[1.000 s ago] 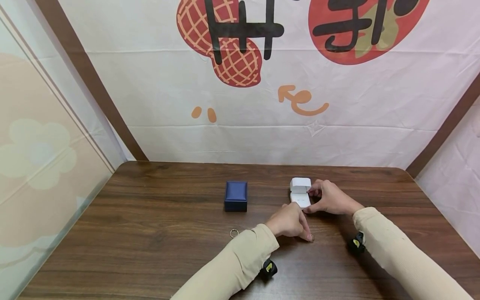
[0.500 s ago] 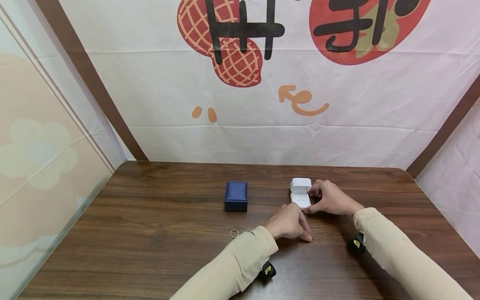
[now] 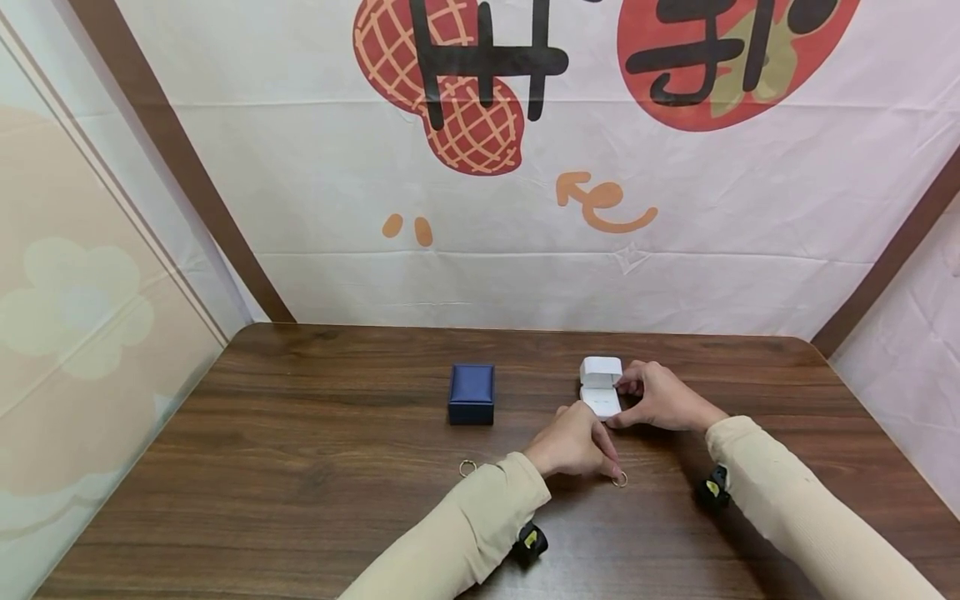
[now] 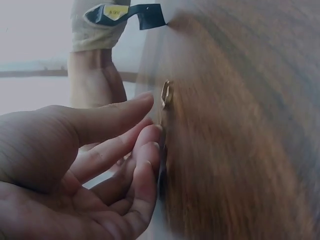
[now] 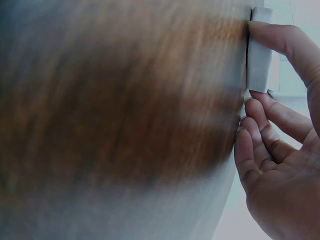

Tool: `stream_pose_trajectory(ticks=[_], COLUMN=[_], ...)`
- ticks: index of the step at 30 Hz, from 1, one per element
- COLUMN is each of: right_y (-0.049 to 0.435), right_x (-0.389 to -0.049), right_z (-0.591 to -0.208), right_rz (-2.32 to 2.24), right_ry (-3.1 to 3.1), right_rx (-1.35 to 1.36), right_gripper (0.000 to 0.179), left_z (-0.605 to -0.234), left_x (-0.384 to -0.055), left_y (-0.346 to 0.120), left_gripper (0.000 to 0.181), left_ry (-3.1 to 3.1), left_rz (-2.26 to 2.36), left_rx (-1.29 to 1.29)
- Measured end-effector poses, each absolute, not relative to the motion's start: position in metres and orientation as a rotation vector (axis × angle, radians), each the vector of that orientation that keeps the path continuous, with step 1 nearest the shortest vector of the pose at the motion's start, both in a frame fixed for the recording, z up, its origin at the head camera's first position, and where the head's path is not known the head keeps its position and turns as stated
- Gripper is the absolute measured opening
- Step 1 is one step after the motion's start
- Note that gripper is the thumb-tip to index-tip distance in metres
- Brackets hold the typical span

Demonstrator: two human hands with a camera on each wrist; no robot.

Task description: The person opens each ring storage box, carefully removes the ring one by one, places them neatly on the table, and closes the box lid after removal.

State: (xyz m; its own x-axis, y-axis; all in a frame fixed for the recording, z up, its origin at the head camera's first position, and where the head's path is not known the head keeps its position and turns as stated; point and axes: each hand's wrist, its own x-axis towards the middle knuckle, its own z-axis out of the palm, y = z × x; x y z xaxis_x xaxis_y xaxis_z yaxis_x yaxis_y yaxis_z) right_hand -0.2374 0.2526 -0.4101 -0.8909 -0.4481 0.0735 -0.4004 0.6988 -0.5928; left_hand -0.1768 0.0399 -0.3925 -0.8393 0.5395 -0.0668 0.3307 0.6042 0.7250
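Note:
In the head view, a small gold ring (image 3: 620, 480) lies on the table right at the fingertips of my left hand (image 3: 573, 442). The left wrist view shows the thumb and index finger apart, with the ring (image 4: 166, 95) just beyond their tips and nothing between them. My right hand (image 3: 663, 398) grips a small white ring box (image 3: 601, 403) by its base, thumb at the near edge and index finger farther back. The box's lid (image 3: 602, 370) stands raised. From the right wrist, the thumb and index finger span the box's side (image 5: 260, 55).
A closed dark blue ring box (image 3: 472, 393) stands to the left of the white one. Another gold ring (image 3: 467, 468) lies beside my left sleeve (image 3: 487, 517). Behind the brown wooden table (image 3: 300, 433) hangs a printed cloth (image 3: 322, 183).
The left fingertips have drawn slightly left, and more of the ring at them shows now. That ring has shifted slightly towards me. The right hand and the white ring box stay in place.

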Motion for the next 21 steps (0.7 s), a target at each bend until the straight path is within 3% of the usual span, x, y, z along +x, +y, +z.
stream_pose_trajectory(ticks=[8, 21], right_y=[0.252, 0.252], right_x=[-0.238, -0.238], right_z=[-0.411, -0.411], right_rz=[-0.978, -0.981], right_ry=[2.819, 2.818], right_rx=[-0.703, -0.687], right_gripper=[0.039, 0.042], left_z=[-0.392, -0.396], left_x=[-0.191, -0.211], left_y=[0.031, 0.029], left_gripper=[0.009, 0.03], left_ry=[2.656, 2.681], left_rz=[1.289, 1.712], left_rx=[0.622, 0.257])
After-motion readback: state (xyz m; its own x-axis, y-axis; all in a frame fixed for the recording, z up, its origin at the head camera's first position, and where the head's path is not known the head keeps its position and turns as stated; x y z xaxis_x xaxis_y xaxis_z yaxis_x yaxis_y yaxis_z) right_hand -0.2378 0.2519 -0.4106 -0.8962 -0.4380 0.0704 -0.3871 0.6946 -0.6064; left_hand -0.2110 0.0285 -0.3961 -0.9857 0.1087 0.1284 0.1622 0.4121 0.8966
